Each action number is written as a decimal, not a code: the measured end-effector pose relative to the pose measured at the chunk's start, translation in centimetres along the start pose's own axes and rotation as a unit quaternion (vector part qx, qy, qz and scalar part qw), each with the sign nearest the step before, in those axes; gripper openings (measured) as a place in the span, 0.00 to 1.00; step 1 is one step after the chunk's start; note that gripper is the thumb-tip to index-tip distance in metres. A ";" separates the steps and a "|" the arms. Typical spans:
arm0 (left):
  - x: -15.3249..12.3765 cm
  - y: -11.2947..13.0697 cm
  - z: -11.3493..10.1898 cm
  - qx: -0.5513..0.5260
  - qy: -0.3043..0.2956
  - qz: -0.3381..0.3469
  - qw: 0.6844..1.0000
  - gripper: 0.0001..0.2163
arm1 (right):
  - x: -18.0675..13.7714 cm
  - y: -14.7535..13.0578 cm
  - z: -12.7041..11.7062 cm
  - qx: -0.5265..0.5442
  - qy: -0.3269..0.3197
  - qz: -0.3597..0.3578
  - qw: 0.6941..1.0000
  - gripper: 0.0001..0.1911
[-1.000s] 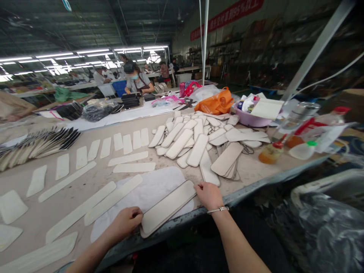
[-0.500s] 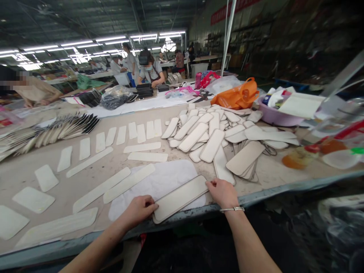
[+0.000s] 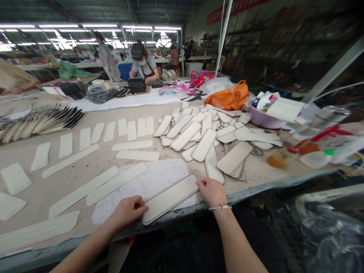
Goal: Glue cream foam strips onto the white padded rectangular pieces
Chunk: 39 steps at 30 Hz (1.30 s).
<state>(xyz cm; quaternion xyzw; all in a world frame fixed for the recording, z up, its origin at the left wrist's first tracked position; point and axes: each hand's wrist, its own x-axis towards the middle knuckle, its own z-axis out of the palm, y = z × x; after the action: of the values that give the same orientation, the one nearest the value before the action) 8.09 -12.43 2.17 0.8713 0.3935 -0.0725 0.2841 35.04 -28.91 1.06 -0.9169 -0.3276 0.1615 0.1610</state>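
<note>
A long white panel [image 3: 170, 199] with rounded ends and a dark edge lies at the table's front edge, partly over a flat white cloth [image 3: 106, 206]. At its near left end my left hand [image 3: 129, 210] is closed, thumb and fingers pinching the corner. My right hand [image 3: 212, 192], wearing a bracelet, pinches the far right end. Another layer seems to show under the panel's edge. Just beyond my right hand begins a heap of similar rounded white panels [image 3: 186, 135]. Loose pale strips [image 3: 83, 191] lie left of the cloth.
Shorter pale pieces [image 3: 66, 145] stand in a curved row at left, before a fanned stack of dark-edged pieces [image 3: 57, 123]. An orange bag [image 3: 227, 98], a purple basin [image 3: 263, 117] and a bottle of amber liquid [image 3: 281, 157] are to the right. A co-worker [image 3: 143, 68] sits across the table.
My view has turned slightly right and down, so the table's contents appear further left. Both hands keep their pinch on the panel, which looks almost unmoved on the table.
</note>
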 end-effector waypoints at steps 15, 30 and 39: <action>-2.8 -2.0 2.0 -0.121 0.137 0.104 0.978 0.11 | 0.1 0.1 0.2 -0.030 -0.020 0.000 0.999 0.22; -4.3 -4.4 2.5 0.078 0.168 0.411 0.892 0.16 | 0.0 0.0 0.2 -0.033 -0.022 -0.003 0.999 0.20; -3.9 -4.8 2.7 0.076 0.183 0.420 0.886 0.15 | 0.0 0.0 0.3 -0.039 -0.003 -0.004 0.999 0.19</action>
<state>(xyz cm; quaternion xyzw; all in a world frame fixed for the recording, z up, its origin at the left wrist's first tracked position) 2.19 -13.92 -0.82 0.9718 0.0290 0.1849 0.1438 34.85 -28.84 0.78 -0.9207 -0.3377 0.1507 0.1251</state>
